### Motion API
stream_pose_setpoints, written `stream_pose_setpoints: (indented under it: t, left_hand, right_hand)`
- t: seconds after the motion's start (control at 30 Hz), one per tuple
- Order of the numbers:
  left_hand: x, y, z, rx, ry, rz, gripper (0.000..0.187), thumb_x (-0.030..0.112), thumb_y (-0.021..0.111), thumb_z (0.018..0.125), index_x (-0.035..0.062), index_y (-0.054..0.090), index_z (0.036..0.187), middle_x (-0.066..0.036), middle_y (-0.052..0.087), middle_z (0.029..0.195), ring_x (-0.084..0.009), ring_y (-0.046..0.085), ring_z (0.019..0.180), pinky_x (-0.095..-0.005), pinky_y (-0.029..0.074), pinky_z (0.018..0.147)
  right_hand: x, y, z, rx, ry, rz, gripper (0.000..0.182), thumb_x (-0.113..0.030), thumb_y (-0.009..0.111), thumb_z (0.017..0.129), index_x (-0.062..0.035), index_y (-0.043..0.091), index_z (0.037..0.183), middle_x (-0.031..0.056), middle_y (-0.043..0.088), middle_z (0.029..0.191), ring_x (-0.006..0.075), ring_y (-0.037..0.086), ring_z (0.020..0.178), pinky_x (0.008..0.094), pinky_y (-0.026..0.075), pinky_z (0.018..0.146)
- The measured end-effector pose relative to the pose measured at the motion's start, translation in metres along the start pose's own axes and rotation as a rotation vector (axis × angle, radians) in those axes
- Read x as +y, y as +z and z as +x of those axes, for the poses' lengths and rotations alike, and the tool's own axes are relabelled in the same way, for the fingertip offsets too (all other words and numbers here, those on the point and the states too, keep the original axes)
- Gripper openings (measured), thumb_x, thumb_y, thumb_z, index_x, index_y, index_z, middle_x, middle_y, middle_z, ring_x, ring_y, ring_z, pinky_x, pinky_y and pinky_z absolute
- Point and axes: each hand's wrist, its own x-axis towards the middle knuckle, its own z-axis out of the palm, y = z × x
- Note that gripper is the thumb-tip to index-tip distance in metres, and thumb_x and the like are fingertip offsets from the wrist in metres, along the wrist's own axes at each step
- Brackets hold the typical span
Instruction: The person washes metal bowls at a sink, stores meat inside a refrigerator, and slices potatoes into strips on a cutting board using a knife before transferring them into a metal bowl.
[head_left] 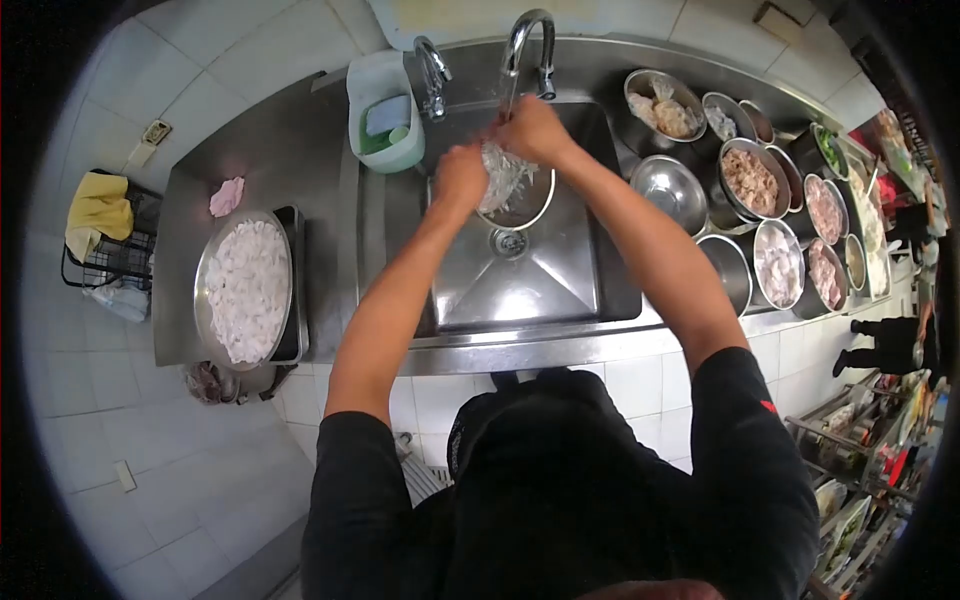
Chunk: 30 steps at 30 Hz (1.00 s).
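Observation:
Both my arms reach over the metal sink (540,285). My left hand (463,178) is closed at the left side of a clump of pale, translucent strips (507,180). My right hand (535,132) is closed at the upper right of the same clump, close under the curved faucet (519,45). Beneath the hands, a round metal bowl (540,208) sits in the sink, and the strips hang over it. What the fingertips pinch is too small and blurred to name exactly.
Left on the counter stands a large oval tray (201,290) of whitish pieces, near a pink cloth (227,197). A green-and-white container (402,152) is beside the sink. Several metal bowls crowd the right, including an unfilled one (668,192). A person (890,340) stands far right.

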Motion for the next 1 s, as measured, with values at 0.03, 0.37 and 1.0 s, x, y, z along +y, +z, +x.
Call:
stream_pose_setpoints:
  t: [0.03, 0.37, 1.0]
  left_hand:
    - [-0.012, -0.003, -0.003, 0.096, -0.033, -0.035, 0.025, 0.004, 0.055, 0.072, -0.0011, 0.058, 0.096, -0.025, 0.062, 0.083, -0.0402, 0.061, 0.072, -0.0451, 0.051, 0.067]
    - [-0.064, 0.058, -0.146, -0.376, -1.213, -1.838, 0.009, 0.006, 0.051, 0.083, 0.0033, 0.052, 0.091, -0.008, 0.053, 0.078, -0.0142, 0.048, 0.055, -0.0240, 0.043, 0.042]
    - [-0.011, 0.053, -0.215, -0.884, -1.073, -2.876, 0.059, 0.026, 0.042, 0.092, -0.0095, 0.021, 0.135, -0.030, 0.049, 0.092, -0.0118, 0.039, 0.044, -0.0188, 0.028, 0.031]
  right_hand:
    - [0.004, -0.010, -0.006, 0.053, -0.067, -0.058, 0.020, -0.022, 0.061, 0.070, -0.0059, 0.069, 0.078, 0.0195, 0.064, 0.079, 0.0373, 0.063, 0.077, 0.0414, 0.051, 0.071]
    - [0.087, 0.018, 0.054, 0.217, -0.052, -0.599, 0.021, -0.013, 0.054, 0.081, -0.0039, 0.055, 0.101, 0.0172, 0.052, 0.103, 0.0334, 0.057, 0.092, 0.0412, 0.050, 0.075]
    - [0.080, 0.001, -0.003, 0.093, 0.376, -0.356, 0.019, -0.013, 0.061, 0.070, -0.0001, 0.066, 0.083, 0.0235, 0.064, 0.090, 0.0369, 0.063, 0.086, 0.0439, 0.052, 0.075]
